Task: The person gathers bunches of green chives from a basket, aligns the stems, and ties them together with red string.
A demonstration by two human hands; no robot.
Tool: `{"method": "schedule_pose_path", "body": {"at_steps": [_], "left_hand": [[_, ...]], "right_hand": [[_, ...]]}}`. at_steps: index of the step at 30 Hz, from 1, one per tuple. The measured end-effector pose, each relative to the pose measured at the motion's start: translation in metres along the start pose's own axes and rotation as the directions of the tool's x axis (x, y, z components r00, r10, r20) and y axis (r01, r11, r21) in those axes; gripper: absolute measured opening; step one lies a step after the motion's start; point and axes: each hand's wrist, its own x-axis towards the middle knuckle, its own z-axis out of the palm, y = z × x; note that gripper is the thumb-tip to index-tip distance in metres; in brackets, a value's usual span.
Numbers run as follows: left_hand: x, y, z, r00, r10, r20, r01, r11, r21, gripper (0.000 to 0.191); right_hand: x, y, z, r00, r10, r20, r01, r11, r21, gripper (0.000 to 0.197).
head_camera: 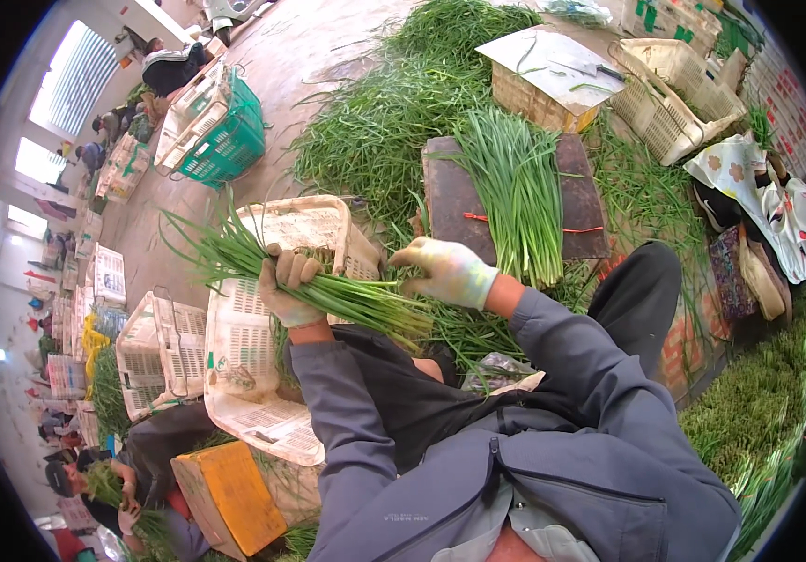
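My left hand (292, 286), in a soiled work glove, grips a bunch of long green garlic chives (367, 298) over a dirty white plastic crate (241, 344). The pale stem ends point right, and the leaves spread to the upper left. My right hand (445, 270), gloved too, is just right of the stem ends, fingers apart and slightly curled, holding nothing that I can see. Beyond it a larger pile of aligned chives (519, 197) lies on a dark flat board (448, 190). A red tie (582, 230) sticks out on either side of that pile, partly hidden under it.
A big heap of loose greens (375, 133) covers the floor ahead. A knife (606, 72) rests on a white board (543, 63) atop a box. Crates stand around, among them a green one (223, 140). At lower left another person (101, 485) handles greens beside a yellow-sided box (234, 495).
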Motion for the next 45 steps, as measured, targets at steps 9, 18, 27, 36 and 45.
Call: {"method": "schedule_pose_path", "body": {"at_steps": [9,18,27,36,45], "left_hand": [[0.000,0.001,0.001,0.999,-0.029,0.043,0.029,1.000,0.010,0.025],[0.000,0.002,0.001,0.997,-0.028,0.068,0.025,0.998,0.053,0.027],[0.002,0.022,-0.008,0.993,0.084,-0.086,-0.075,0.992,0.106,0.023],[0.010,0.014,-0.042,0.869,0.199,-0.452,-0.083,0.961,0.263,0.019],[0.014,-0.011,-0.042,0.588,0.454,-0.669,0.256,0.680,0.687,0.023]], "right_hand": [[-0.003,0.002,0.009,0.998,-0.027,0.051,0.029,0.999,-0.042,0.021],[-0.007,0.022,0.017,0.998,-0.027,0.048,0.022,0.994,0.104,0.015],[-0.059,0.065,-0.017,0.900,0.400,0.174,-0.360,0.907,-0.220,0.028],[-0.005,-0.018,-0.001,0.995,0.101,0.009,-0.100,0.990,-0.099,0.043],[0.008,0.016,-0.010,0.945,0.328,-0.015,-0.319,0.929,0.186,0.026]]}}
